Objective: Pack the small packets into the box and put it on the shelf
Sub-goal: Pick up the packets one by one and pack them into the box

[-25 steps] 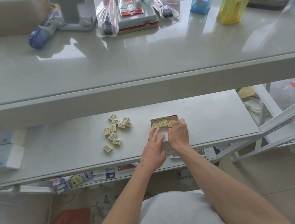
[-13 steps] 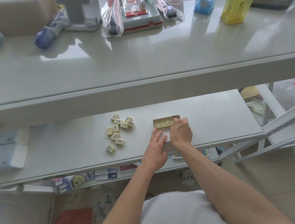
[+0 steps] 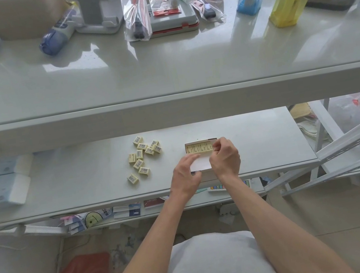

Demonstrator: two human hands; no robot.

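Hands meet over the box (image 3: 200, 164), which lies open on the shelf (image 3: 266, 145). We judge both are there to keep it steady while it fills. Our left hand (image 3: 186, 174) lies on the box's near left side, fingers fairly straight and pressing on its white near part so the light card cannot slide. Our right hand (image 3: 224, 157) is at the box's right side. Its fingers are curled tight and pinch at the far right corner, though we cannot tell whether a packet is also under the fingertips.

A row of packets (image 3: 199, 148) stands side by side against the box's far wall, and that order leaves the near part free for more. The loose packets (image 3: 143, 159) lie scattered to the left of the box, well apart from it, so we judge the packing is partway done.

Several loose packets show a black barcode on a pale yellow face. The packets in the row carry printed lines that are too small for us to read, and we can make out no brand.
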